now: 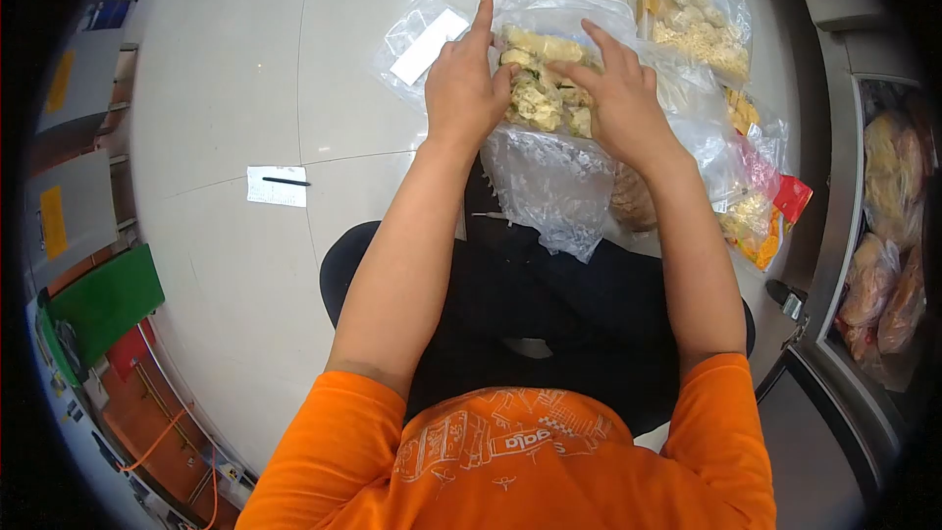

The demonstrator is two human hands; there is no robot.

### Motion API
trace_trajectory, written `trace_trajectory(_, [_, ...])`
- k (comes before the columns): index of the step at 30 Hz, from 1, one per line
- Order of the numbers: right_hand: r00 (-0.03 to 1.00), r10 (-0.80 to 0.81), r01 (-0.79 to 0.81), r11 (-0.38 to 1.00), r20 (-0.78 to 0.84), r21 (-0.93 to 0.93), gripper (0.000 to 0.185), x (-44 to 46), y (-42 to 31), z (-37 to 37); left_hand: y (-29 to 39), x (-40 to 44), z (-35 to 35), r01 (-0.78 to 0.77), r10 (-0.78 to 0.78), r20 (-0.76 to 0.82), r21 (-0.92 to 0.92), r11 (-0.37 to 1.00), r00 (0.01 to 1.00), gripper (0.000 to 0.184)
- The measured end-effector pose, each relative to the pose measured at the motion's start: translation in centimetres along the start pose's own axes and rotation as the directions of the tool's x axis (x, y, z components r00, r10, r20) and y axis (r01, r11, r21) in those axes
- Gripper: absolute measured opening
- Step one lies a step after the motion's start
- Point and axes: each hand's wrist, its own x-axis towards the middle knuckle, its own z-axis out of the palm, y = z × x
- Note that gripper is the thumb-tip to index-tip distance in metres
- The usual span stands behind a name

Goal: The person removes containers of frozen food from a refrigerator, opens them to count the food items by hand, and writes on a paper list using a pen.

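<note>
A clear plastic bag of pale yellow, green-flecked food pieces [537,103] lies on the floor in front of me. My left hand [465,88] is at its left side, index finger stretched forward and thumb against the plastic. From the right, my right hand [625,98] reaches over the bag with its fingers spread, the fingertips at the plastic. Neither hand is closed round anything. Nearer my lap is another clear bag [549,186] with white shreds or frost in it. A brownish bagged item [633,198] is partly hidden by my right forearm.
Left of the bag lies a white slip [429,47] on clear plastic. A pen [285,182] rests on a paper note [265,194]. At right are bagged pale foods [699,34] and a red-yellow packet [760,226], beside an open freezer [844,265] holding bagged items.
</note>
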Motion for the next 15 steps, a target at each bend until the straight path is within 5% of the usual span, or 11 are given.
trace_trajectory(3, [0.989, 0.065, -0.048, 0.99, -0.131, 0.132, 0.056, 0.2, 1.1, -1.4, -0.1, -0.2, 0.4, -0.006, 0.006, -0.068, 0.011, 1.0, 0.998, 0.095])
trace_trajectory(9, [0.992, 0.045, -0.017, 0.974, -0.117, 0.225, 0.042, -0.3, 1.6, -2.6, -0.4, -0.6, 0.4, 0.093, -0.108, -0.139, -0.11, 0.99, 0.984, 0.095])
trace_trajectory(15, [0.99, -0.081, 0.057, 0.978, 0.114, 0.202, 0.025, -0.5, -0.6, -2.4, -0.8, -0.2, 0.4, 0.151, -0.175, -0.13, -0.176, 0.973, 0.976, 0.095])
